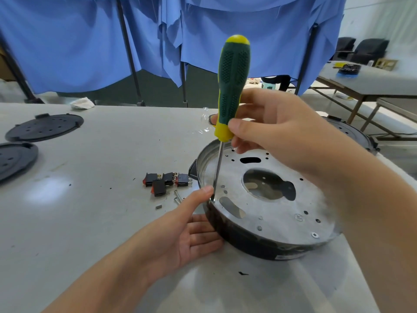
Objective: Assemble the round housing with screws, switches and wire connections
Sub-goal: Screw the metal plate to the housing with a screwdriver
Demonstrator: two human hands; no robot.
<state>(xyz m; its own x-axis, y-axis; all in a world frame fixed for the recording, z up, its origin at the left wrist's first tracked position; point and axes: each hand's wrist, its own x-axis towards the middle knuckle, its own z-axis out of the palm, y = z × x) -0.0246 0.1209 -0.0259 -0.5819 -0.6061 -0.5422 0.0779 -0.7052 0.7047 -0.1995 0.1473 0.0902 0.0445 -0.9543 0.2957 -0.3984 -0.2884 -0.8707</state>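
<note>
Now the right hand (pixel 266 129) pinches the screwdriver (pixel 232 86) low on its handle, tip down at the housing (pixel 270 206) rim on the desk (pixel 90 211). Left hand (pixel 189 229), fingers relaxed, steadies that rim; its thumb beside the tip risks a jab if the blade slips.

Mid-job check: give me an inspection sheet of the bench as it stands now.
Surface: pale table, small dark specks.
Job's things: round housing near the right edge, one screw seated at its near rim; screwdriver upright, tip at the left rim; rocker switches and loose screws beside it.
Clutter: two black discs far left; clear plastic wrap.
Grippers: right hand holds the screwdriver handle; left hand steadies the housing, thumb by the tip.
Cables: nothing seen.
Surroundings: blue curtains, another table, chairs.
</note>
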